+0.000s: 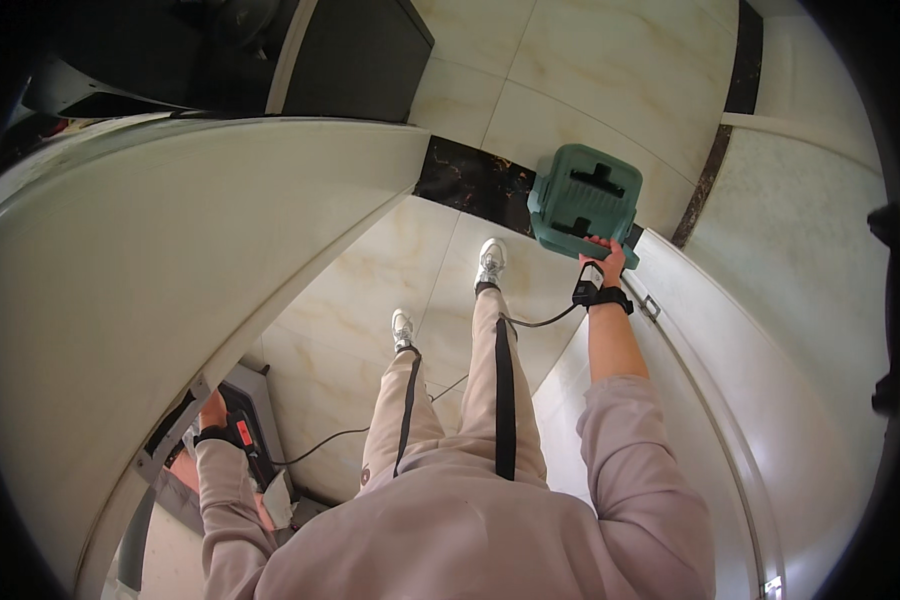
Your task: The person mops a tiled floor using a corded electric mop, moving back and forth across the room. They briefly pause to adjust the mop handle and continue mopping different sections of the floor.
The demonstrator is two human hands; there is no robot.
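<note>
My right hand (605, 258) is closed on the near edge of a green plastic piece (585, 195). This piece has rounded corners, a ribbed middle and dark cutouts, and it hangs above the floor by the dark threshold; its exact kind is unclear. At the lower left, my left hand (213, 410) is at the edge of a white door (200, 220), close to the metal lock plate (148, 462). The door's edge hides its fingers. Each wrist wears a black strap with a small device, and cables run from them.
A dark stone threshold (475, 180) crosses the marble-patterned tile floor (540, 110). White door frame (705, 400) and wall stand close on the right. A black cabinet (355, 60) is at the upper left. Grey and dark items (255, 405) lie behind my left arm.
</note>
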